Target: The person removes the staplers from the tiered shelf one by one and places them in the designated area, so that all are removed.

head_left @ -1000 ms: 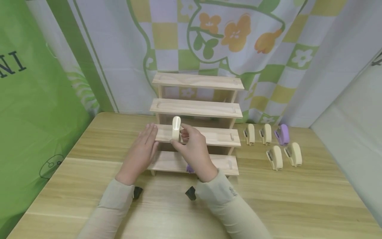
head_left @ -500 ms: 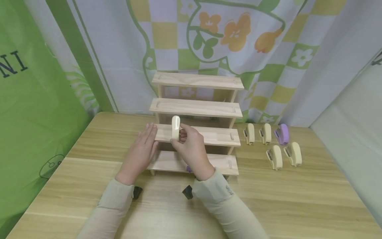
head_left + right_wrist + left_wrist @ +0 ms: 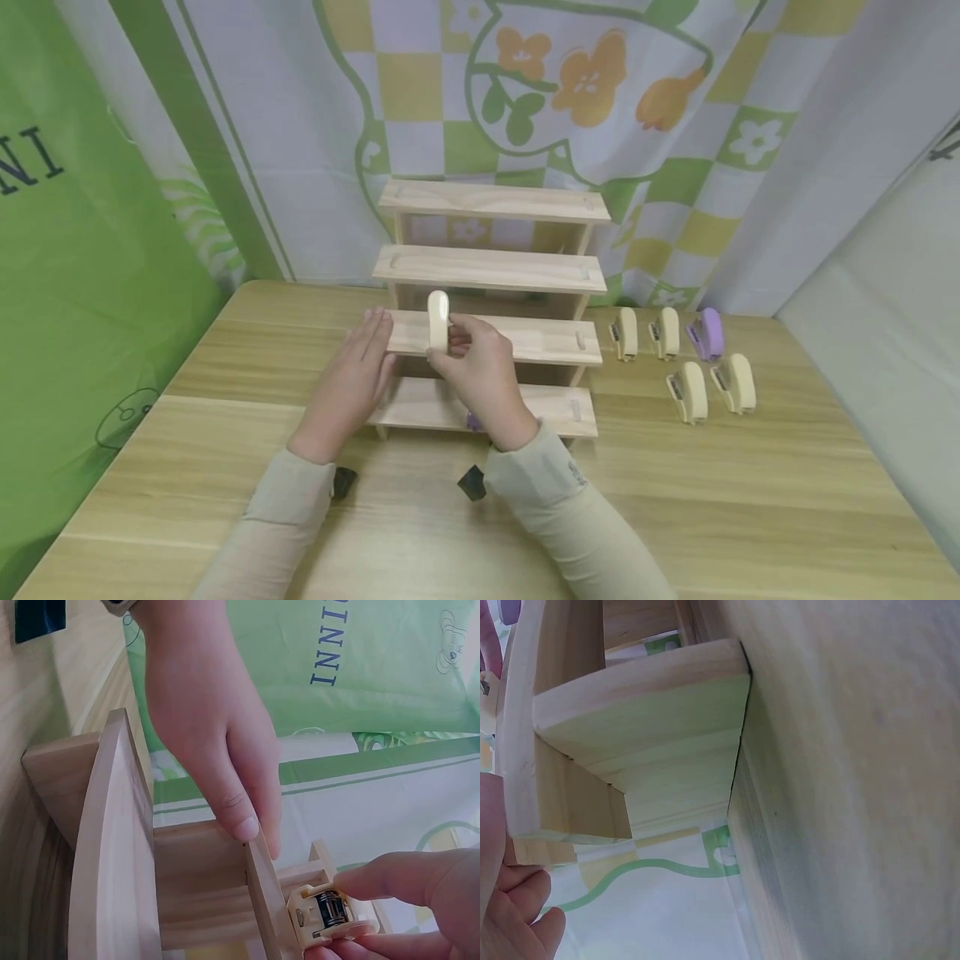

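Note:
A cream stapler (image 3: pixel 438 321) stands on end at the second step from the bottom of a pale wooden stepped shelf (image 3: pixel 525 342). My right hand (image 3: pixel 483 367) pinches it from the right, thumb in front and fingers behind. The right wrist view shows the stapler's base (image 3: pixel 322 915) against the step's board. My left hand (image 3: pixel 347 383) grips that step's left end. Its thumb lies at the front edge, and some fingers (image 3: pixel 529 900) bend past the end in the left wrist view. A purple thing (image 3: pixel 474 422), mostly hidden by the right forearm, sits at the lowest step.
To the right of the shelf, several cream staplers (image 3: pixel 690 392) and one purple stapler (image 3: pixel 707 335) stand on the wooden table (image 3: pixel 750 500). A patterned curtain (image 3: pixel 420 83) hangs close behind the shelf. Black pieces (image 3: pixel 472 483) show by both cuffs.
The cream stapler and my right hand have shifted very slightly left. My left hand keeps its place at the step's end.

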{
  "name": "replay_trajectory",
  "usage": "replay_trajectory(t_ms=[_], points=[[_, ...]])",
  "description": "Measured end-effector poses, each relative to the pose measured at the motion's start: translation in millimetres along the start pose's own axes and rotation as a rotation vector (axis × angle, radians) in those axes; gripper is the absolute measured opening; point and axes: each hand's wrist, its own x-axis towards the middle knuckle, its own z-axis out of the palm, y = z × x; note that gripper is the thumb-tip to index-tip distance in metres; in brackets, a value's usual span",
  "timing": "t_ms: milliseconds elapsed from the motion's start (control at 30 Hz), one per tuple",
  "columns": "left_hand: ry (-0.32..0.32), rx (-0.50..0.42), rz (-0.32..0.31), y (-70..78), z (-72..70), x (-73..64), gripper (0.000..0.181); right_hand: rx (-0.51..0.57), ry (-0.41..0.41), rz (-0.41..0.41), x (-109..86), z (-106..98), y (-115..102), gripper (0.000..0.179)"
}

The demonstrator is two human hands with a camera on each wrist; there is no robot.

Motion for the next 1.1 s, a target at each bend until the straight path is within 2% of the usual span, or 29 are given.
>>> replay_trajectory(t_ms=[400, 1100], points=[[0.016, 0.008, 0.014, -1.2, 0.4, 0.3, 0.057, 0.064, 0.016, 0.053, -4.8, -11, 1, 0.052], [0.022, 0.018, 0.025, -2.2, 2.2, -1.0, 0.057, 0.125, 0.086, 0.021, -14.8, -47, 12, 0.051]])
